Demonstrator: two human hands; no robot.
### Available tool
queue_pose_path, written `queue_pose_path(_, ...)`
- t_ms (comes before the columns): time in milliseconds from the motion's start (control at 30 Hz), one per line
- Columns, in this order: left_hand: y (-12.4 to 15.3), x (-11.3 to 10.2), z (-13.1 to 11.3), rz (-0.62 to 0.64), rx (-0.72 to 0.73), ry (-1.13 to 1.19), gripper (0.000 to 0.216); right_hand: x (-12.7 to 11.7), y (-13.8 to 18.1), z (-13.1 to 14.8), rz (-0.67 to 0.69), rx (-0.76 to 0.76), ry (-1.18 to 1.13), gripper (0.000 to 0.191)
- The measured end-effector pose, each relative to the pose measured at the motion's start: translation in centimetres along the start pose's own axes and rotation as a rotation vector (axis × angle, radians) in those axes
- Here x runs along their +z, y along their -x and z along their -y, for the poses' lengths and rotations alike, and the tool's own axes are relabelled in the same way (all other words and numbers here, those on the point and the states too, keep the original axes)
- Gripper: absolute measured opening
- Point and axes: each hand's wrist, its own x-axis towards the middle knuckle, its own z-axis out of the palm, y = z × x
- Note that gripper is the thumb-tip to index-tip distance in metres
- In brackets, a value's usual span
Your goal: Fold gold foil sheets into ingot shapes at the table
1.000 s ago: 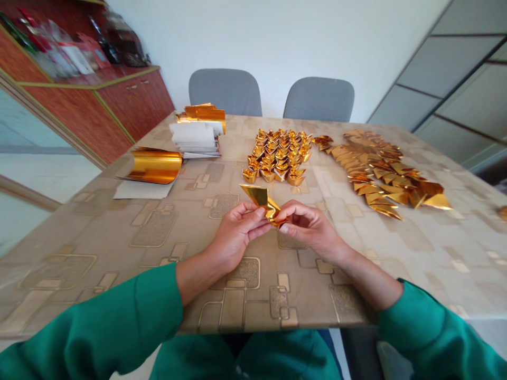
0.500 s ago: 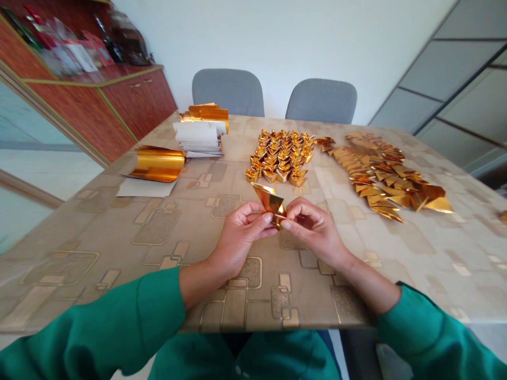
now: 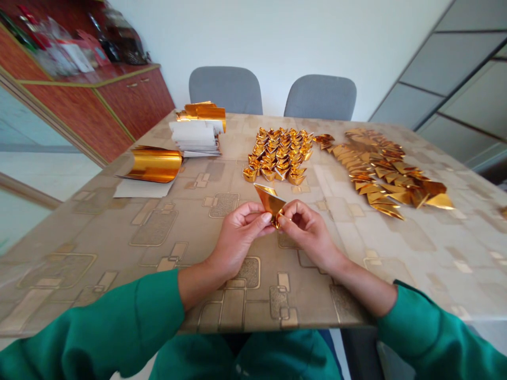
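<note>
A partly folded piece of gold foil paper is held up just above the table, its pointed flap rising away from me. My left hand is closed on its left side, thumb on the near face. With thumb and bent fingers, my right hand pinches its lower right edge; the fingertips partly hide the fold there. Just beyond my hands stand rows of finished gold paper ingots. To the right lies a spread of flat, pointed folded gold papers.
On the left are a curled gold sheet over white-backed paper and a stack of paper with gold sheets on top. The table has a patterned cover. Two grey chairs stand behind it, and a wooden cabinet at back left.
My right fingers have moved slightly inward and left, folding the paper's right edge in. The left hand keeps its hold. The whole view has shifted a little.
</note>
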Motion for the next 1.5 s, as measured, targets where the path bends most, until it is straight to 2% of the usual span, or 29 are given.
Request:
queue_pose_path(100, -0.1, -0.1, 0.1, 0.000, -0.013, -0.019, 0.028, 0.1, 0.1, 0.0, -0.051, -0.057, 0.140, 0.024)
queue_pose_path(267, -0.1, -0.4, 0.2, 0.000, -0.072, 0.003, 0.028, 0.0, 0.2, 0.1, -0.042, -0.071, 0.258, 0.024)
queue_pose_path(467, -0.2, -0.4, 0.0, 0.003, -0.150, 0.018, 0.028, -0.3, 0.1, -0.3, 0.002, -0.006, 0.107, 0.028)
queue_pose_path(767, -0.3, -0.5, 0.0, -0.006, -0.209, 0.032, 0.025, -0.2, 0.0, -0.8, 0.033, 0.028, 0.041, 0.030)
queue_pose_path(967, -0.7, -0.8, 0.3, -0.058, -0.206, 0.139, 0.019, -0.2, -0.3, -0.7, 0.078, 0.126, -0.152, 0.034)
queue_pose_path(1167, -0.5, -0.8, 0.3, -0.012, -0.199, 0.145, 0.017, -0.1, -0.4, -0.8, 0.119, 0.189, -0.166, 0.036)
queue_pose_path(1400, -0.5, -0.7, 0.4, -0.016, -0.269, 0.153, 0.017, 0.0, -0.4, -1.0, 0.050, 0.129, -0.097, 0.032)
queue_pose_path(1500, -0.7, -0.7, 0.4, -0.041, -0.268, 0.190, 0.014, 0.0, -0.3, -1.0, 0.071, 0.124, -0.122, 0.029)
